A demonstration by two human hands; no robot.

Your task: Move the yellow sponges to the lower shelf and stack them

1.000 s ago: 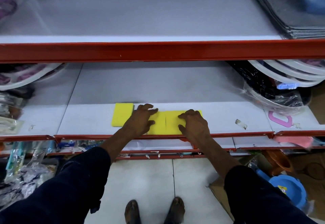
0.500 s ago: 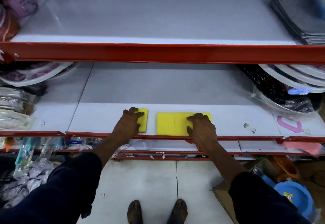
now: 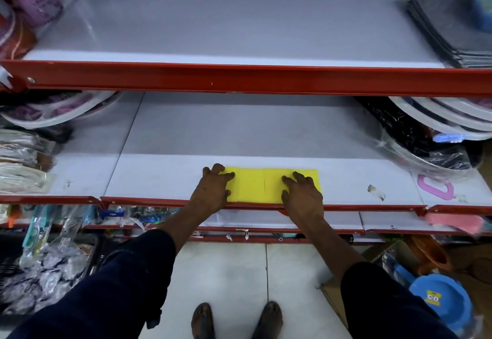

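Note:
Yellow sponges lie flat in a row at the front edge of the lower shelf (image 3: 165, 178), touching side by side. My left hand (image 3: 213, 188) rests on the leftmost sponge (image 3: 232, 178), fingers curled over its top, and covers most of it. The middle sponge (image 3: 250, 185) shows bare between my hands. With spread fingers, my right hand (image 3: 303, 192) presses on the right end sponge (image 3: 274, 186). The upper shelf (image 3: 239, 27) holds no sponges in its middle.
A red rail (image 3: 239, 79) fronts the upper shelf. Grey mats (image 3: 447, 27) are stacked at its right. White trays (image 3: 452, 120) in plastic sit right on the lower shelf, packets (image 3: 21, 157) left, and a pink ring (image 3: 435, 186) near the front right.
My left hand slid the separate left sponge rightward until it touches the other sponges. My right hand stayed on the right sponge.

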